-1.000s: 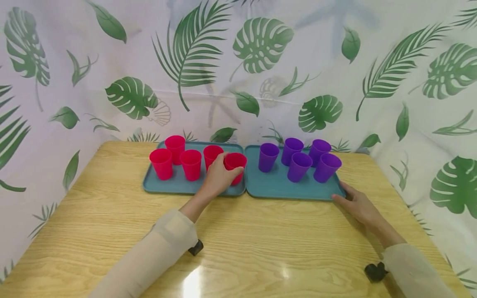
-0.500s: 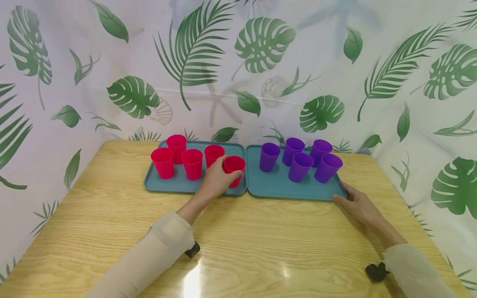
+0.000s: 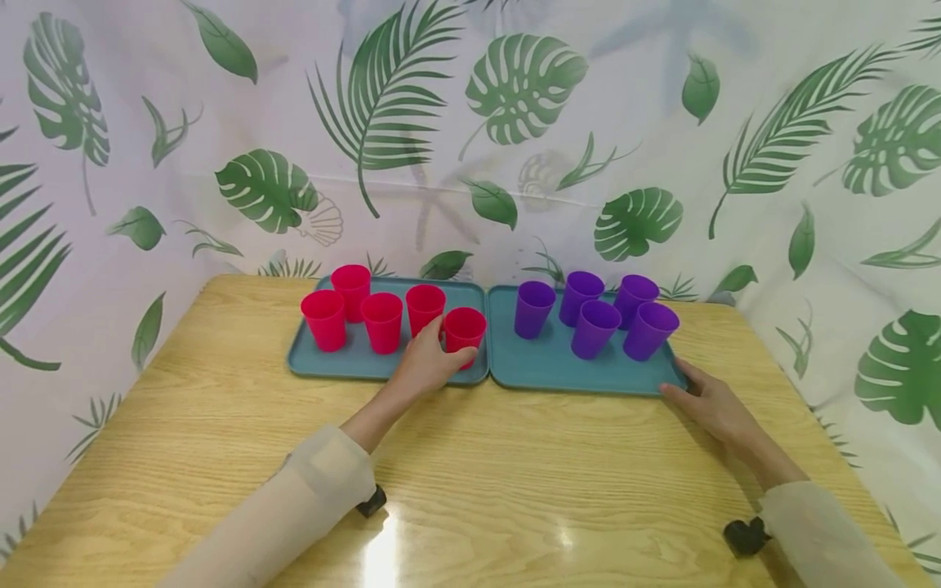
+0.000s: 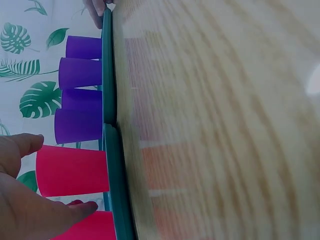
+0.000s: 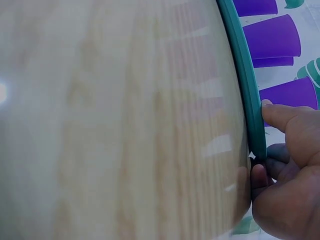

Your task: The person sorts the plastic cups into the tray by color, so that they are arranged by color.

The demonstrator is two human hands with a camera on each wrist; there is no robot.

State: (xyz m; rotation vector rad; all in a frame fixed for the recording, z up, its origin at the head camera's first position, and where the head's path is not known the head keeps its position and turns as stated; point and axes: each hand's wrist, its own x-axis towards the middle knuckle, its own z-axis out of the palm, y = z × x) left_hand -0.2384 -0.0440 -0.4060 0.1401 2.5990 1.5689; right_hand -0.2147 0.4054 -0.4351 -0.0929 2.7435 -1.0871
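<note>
In the head view my left hand (image 3: 426, 359) is around the near-right red cup (image 3: 465, 327), which stands upright on the left blue-green tray (image 3: 353, 372). The left wrist view shows thumb and fingers spread to either side of this cup, with a gap between the lower digit and its wall. My right hand (image 3: 709, 408) pinches the near-right corner of the right blue-green tray (image 3: 573, 380). Its thumb (image 5: 276, 114) lies on the rim, and the other fingers curl at the corner's outer side.
Several more red cups (image 3: 382, 325) stand upright on the left tray. The right tray bears several purple cups (image 3: 594, 331) towards its back. Both trays sit side by side on a wooden table (image 3: 515, 474), before a leaf-patterned cloth (image 3: 412, 196).
My left hand set the red cup slightly nearer the front of the tray; its fingers have since loosened and drawn back a little to the left. The right hand stays at the tray corner.
</note>
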